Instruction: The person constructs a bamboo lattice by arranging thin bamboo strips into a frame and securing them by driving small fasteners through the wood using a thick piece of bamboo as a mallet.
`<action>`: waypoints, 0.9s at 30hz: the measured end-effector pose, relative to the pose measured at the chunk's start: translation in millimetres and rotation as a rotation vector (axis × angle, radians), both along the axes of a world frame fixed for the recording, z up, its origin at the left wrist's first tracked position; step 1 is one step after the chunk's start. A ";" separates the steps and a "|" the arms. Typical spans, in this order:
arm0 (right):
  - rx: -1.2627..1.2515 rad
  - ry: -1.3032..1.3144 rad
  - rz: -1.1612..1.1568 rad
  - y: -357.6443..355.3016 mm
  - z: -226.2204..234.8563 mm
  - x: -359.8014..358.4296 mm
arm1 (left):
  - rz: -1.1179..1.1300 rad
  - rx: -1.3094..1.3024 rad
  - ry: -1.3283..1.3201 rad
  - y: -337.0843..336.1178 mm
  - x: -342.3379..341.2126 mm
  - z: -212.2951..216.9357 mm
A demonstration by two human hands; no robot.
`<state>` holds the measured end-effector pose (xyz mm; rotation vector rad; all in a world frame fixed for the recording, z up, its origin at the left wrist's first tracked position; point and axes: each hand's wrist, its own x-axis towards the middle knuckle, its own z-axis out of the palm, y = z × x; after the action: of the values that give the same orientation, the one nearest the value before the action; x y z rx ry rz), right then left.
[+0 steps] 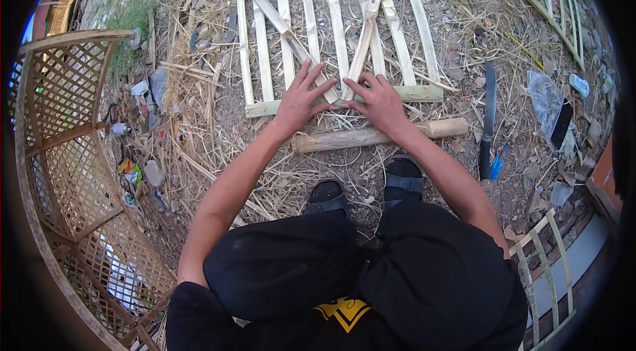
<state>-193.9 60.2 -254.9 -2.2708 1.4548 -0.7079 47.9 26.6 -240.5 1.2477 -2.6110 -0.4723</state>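
A person's left hand point(301, 98) and right hand point(382, 107) touch the lower ends of two diagonal strips, left point(295, 44) and right point(366, 33), laid over a slatted frame point(335, 19) on littered ground. A wooden log point(334, 141) lies nearer the feet; a long knife point(489, 102) rests to the right, and a latticed structure point(66, 137) stands at left.

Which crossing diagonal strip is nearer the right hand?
The right diagonal strip, slanting up rightward: its lower end is at the right hand; the left diagonal strip slants leftward.

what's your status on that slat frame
Left hand and right hand at lower ends of two diagonal slats. Slat frame lying flat. Round pole close on near side; long knife off right.
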 end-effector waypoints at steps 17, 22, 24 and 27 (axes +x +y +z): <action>0.001 0.026 -0.042 -0.5 -0.4 9.4 | 0.006 -0.067 -0.002 1.3 6.3 -11.5; 0.015 0.014 -0.057 -1.1 2.2 5.0 | -0.007 -0.081 -0.057 1.2 2.6 -10.4; 0.016 0.027 -0.053 -1.7 2.6 6.5 | 0.004 -0.080 -0.032 3.0 3.3 -13.6; 0.025 0.028 -0.051 -1.8 3.3 6.5 | 0.007 -0.095 -0.045 3.8 5.8 -16.7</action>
<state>-187.3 58.4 -251.6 -2.2411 1.5307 -0.6712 53.7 30.4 -257.2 1.2506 -2.6316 -0.3187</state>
